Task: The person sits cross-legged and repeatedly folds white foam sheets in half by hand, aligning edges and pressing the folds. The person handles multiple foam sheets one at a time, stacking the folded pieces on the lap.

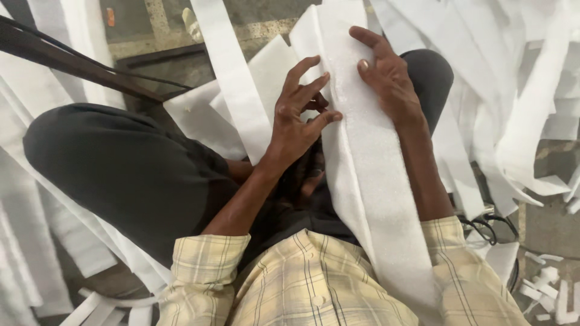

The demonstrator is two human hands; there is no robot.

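Both hands work on one long white foam strip (368, 181) that runs up from the person's lap. Left hand (299, 115) pinches the strip's left edge between thumb and fingers. Right hand (386, 75) lies flat and open on top, pressing it down. More white strips (513, 90) hang on the right side.

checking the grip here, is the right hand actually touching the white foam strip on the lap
Touching. The head view shows the right hand lying flat on the white foam strip, fingers spread on its surface with no gap.
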